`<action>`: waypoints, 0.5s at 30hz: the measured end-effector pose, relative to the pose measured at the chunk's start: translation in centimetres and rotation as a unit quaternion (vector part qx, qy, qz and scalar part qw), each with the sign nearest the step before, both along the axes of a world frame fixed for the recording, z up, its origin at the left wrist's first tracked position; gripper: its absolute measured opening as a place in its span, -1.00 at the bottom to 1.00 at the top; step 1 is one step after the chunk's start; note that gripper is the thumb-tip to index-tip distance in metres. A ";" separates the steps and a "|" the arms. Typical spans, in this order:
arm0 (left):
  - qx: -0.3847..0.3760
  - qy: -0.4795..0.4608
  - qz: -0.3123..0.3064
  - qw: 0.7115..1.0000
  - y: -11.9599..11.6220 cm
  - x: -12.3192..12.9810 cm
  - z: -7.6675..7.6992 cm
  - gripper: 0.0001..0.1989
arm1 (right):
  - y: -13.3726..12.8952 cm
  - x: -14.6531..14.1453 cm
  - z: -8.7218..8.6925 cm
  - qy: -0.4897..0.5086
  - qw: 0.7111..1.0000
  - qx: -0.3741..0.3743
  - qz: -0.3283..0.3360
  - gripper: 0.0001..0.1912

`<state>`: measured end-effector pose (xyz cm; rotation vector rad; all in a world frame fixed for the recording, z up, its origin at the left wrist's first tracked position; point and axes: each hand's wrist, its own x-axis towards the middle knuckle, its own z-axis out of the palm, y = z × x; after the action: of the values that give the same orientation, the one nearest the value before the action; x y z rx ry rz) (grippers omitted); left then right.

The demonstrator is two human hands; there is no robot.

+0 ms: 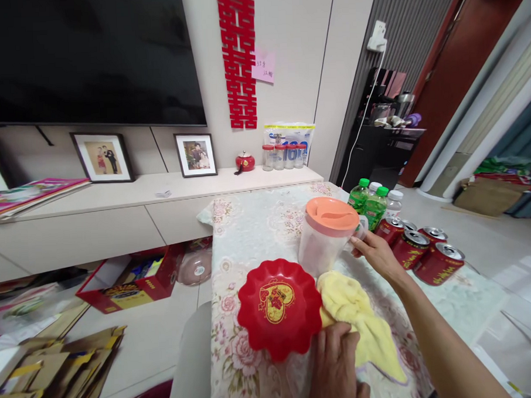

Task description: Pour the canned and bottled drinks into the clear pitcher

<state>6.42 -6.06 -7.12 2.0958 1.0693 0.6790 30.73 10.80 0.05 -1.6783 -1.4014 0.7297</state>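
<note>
A clear plastic jug [323,249] with an orange lid stands on the flowered tablecloth, and my right hand [371,253] has its fingers closed round the jug's handle. Just in front of the jug lies a crumpled yellow cloth [356,312]. My left hand [336,360] rests palm down at the cloth's left end, its fingers stretched forward over it and the thumb apart; the fingertips are partly hidden. Touching or close to that hand on its left is a red scalloped dish [279,310] with a gold heart print and nothing in it.
Several red drink cans [439,263] and green-capped bottles [375,209] stand right of the jug. Behind the table, a white cabinet [160,195] carries picture frames, glass jars [285,157] and a red pot [245,162]. A red box [132,281] and flattened cardboard [57,372] lie on the floor.
</note>
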 end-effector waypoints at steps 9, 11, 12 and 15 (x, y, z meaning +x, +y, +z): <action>0.043 0.005 0.010 0.999 0.6 0.6 -2.8 -0.25 | -6.2 -2.0 -2.6 0.014 0.998 0.036 -0.056 -0.49; 0.069 0.013 0.006 0.997 0.7 0.6 -3.4 -0.26 | -8.4 -2.6 -3.5 0.017 0.997 0.034 -0.065 -0.46; 0.084 0.013 0.008 0.996 0.7 0.6 -3.6 -0.27 | -9.4 -2.9 -3.9 0.014 0.997 0.033 -0.069 -0.48; 0.142 0.006 0.030 0.989 0.4 0.3 -3.7 -0.28 | -11.9 -3.1 -4.6 0.006 0.996 0.030 -0.089 -0.50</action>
<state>6.75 -5.65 -10.81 2.3164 1.0986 0.8936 27.65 -1.11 -4.57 -1.7223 -1.2358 0.5900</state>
